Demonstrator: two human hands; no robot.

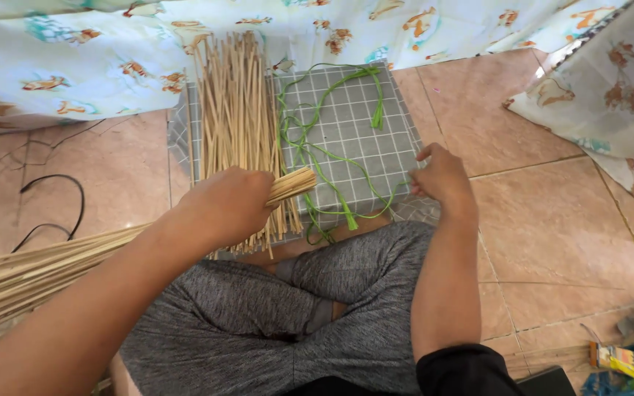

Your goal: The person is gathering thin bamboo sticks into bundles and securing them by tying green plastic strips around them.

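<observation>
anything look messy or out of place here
Nothing is damaged or spilled. The green string lies in loose tangled loops across the checked cloth, and the sticks beside it are fanned unevenly. The left hand grips a bundle; the right hand touches the cloth's edge.

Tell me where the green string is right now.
In the head view, the green string lies looped on the grey checked cloth, right of the loose pile of sticks, with one end by the right hand.
</observation>
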